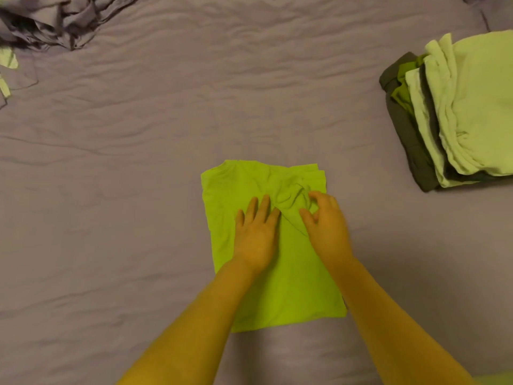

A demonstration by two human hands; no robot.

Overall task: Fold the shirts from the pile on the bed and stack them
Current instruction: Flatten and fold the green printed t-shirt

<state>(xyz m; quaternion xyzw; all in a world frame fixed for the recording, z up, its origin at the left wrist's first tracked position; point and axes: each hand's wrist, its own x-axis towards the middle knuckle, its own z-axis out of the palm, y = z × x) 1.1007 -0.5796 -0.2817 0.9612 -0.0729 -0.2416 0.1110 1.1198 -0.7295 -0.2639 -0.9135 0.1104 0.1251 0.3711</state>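
A bright lime-green shirt (288, 284) lies partly folded into a tall rectangle on the bed, near the middle front. My left hand (256, 234) lies flat on its middle with straight fingers, pressing the cloth down. My right hand (326, 226) sits just right of it with curled fingers and thumb at a bunched wrinkle near the shirt's upper right. A stack of folded shirts (472, 107) in pale green, lime and dark olive stands at the right edge. The unfolded pile (52, 20) lies crumpled at the far left corner.
The bed's grey-purple sheet (138, 162) is wrinkled and spreads across the whole view. A pale green piece of cloth (7, 58) peeks in at the left edge below the pile.
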